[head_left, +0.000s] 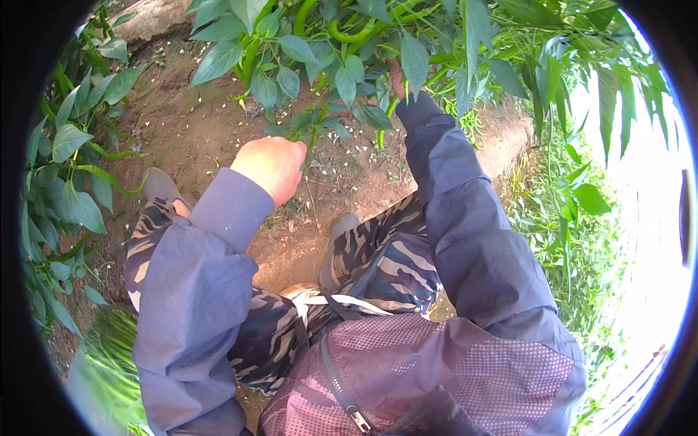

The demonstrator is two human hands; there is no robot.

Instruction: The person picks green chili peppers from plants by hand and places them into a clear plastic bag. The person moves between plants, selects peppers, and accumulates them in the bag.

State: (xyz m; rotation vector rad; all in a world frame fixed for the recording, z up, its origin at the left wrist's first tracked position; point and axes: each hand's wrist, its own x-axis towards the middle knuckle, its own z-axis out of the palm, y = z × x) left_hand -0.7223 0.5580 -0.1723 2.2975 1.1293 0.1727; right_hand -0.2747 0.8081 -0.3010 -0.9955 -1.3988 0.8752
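My left hand (268,168) is curled above the soil, its back towards me, so what its fingers hold, if anything, is hidden. Just past its fingertips hang small pepper leaves (305,122). My right hand (399,82) reaches into the pepper plant (344,82), mostly covered by leaves; its grip does not show. Long green chili peppers hang around it, among them a curved one (353,36) higher up and a slender one (380,139) below the wrist.
At lower left stands a clear plastic bag (109,370) full of long green peppers, beside my left sleeve. Another pepper plant (71,180) borders the left side. Bare soil (180,120) lies between the plants, under my feet. More foliage (567,256) runs along the right.
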